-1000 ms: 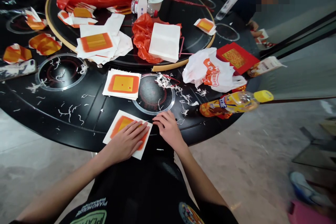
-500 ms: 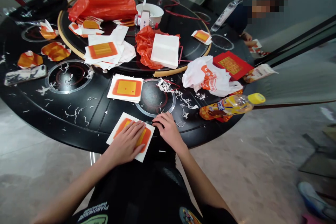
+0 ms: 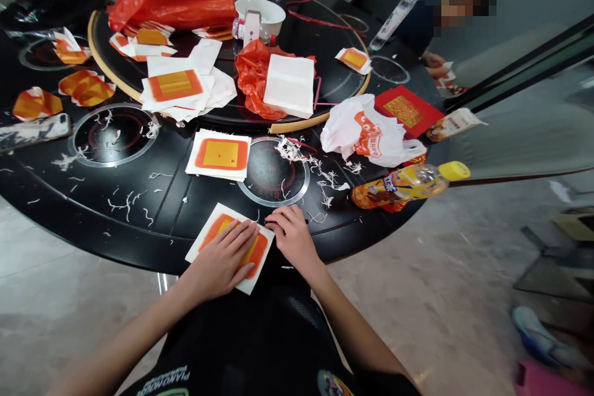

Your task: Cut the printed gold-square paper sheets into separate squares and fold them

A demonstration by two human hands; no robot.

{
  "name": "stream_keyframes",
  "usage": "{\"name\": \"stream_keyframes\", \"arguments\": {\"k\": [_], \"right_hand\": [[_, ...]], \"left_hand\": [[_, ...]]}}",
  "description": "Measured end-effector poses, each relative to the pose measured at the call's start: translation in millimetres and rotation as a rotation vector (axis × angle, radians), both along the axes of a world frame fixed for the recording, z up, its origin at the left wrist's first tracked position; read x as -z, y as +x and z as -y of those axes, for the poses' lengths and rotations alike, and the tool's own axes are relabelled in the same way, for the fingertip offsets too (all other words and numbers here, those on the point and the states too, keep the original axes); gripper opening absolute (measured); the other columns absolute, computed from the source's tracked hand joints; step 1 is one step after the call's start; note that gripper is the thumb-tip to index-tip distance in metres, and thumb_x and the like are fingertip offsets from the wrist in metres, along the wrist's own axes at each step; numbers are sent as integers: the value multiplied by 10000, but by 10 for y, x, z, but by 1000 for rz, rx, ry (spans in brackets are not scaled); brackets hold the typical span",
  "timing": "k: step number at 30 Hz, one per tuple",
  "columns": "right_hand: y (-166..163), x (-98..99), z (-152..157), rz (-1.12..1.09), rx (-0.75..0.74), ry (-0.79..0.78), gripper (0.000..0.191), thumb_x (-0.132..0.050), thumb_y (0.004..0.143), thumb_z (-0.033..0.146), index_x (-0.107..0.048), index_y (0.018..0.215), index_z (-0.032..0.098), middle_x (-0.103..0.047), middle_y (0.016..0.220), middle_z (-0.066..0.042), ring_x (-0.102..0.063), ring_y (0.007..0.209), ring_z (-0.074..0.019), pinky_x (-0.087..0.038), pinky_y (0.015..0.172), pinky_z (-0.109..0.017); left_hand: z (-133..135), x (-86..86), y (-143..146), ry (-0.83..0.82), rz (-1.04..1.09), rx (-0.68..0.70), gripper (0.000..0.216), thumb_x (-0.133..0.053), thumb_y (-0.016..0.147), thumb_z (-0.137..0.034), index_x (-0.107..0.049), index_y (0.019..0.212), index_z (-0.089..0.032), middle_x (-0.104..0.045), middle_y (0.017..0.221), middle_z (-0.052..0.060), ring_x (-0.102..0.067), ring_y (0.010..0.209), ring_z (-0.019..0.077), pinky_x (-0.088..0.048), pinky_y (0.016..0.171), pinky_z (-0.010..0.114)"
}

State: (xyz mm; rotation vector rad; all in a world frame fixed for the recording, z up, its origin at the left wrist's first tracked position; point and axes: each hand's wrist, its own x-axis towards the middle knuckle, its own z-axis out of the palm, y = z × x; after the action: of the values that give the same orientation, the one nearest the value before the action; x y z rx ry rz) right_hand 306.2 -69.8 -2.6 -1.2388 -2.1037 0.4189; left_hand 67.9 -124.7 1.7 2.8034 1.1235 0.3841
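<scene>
Still, little has shifted: on the round black worktop (image 3: 153, 216), the left hand (image 3: 221, 255) lies flat and open, pressing down a white-and-orange paper square (image 3: 255, 255) at the near edge. The right hand (image 3: 291, 236), loosely open and gripping nothing, rests at the paper's right corner.

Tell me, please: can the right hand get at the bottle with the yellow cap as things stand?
Probably yes, with a stretch. The right hand rests near the edge of the table, and the bottle lies ahead to its right. Only light paper shreds lie between them, so nothing seems to block the way.
</scene>
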Motion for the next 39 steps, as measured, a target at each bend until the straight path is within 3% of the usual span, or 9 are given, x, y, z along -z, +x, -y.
{"name": "stream_keyframes", "arguments": {"k": [8,14,18,20,26,39], "right_hand": [[-160,9,-151,-1,-32,11,161,-654,1032,159,-752,970,270,-732,950,-41,-616,934,-242,-531,902,-431],[-150,-5,-156,-6,-25,-4,145,-651,1050,207,-762,999,284,-734,963,-42,-620,939,-243,-531,901,-438],[-145,-17,-125,-20,-25,0,125,-657,1049,200,-751,995,263,-739,968,-42,-603,936,-236,-522,889,-425],[-149,-21,-109,-20,-22,-3,123,-658,1050,197,-751,1003,263,-741,981,-43,-611,949,-236,-521,895,-424],[-183,-9,-88,4,7,9,160,-635,1054,166,-751,985,251,-745,987,-47,-615,944,-232,-516,895,-428],[-263,9,-173,21,3,34,154,-658,1026,129,-740,969,247,-738,956,-36,-590,919,-236,-513,895,-419]], "left_hand": [[-12,2,-10,-10,29,-7,698,-403,1151,-464,-276,1723,-85,-507,1682,135,-411,1604,295,-243,1365,452],[-49,-42,-48,-67,67,-43,625,-425,1153,-472,-415,1652,-96,-554,1638,137,-477,1555,276,-361,1317,434],[-24,-53,-108,-34,21,-131,623,-488,1119,-550,-474,1651,-226,-422,1735,134,-408,1600,357,-320,1326,550],[-9,-46,-138,-16,4,-134,656,-491,1112,-566,-432,1683,-250,-343,1776,138,-369,1624,368,-291,1335,555],[1,-34,-172,-6,-10,-124,875,-442,1115,-588,-164,1751,-55,-374,1760,153,-308,1654,325,-229,1368,464],[-45,-48,-216,-15,-18,-86,890,-470,1106,-588,-135,1761,-87,-402,1749,134,-292,1661,339,-215,1378,473]]}}
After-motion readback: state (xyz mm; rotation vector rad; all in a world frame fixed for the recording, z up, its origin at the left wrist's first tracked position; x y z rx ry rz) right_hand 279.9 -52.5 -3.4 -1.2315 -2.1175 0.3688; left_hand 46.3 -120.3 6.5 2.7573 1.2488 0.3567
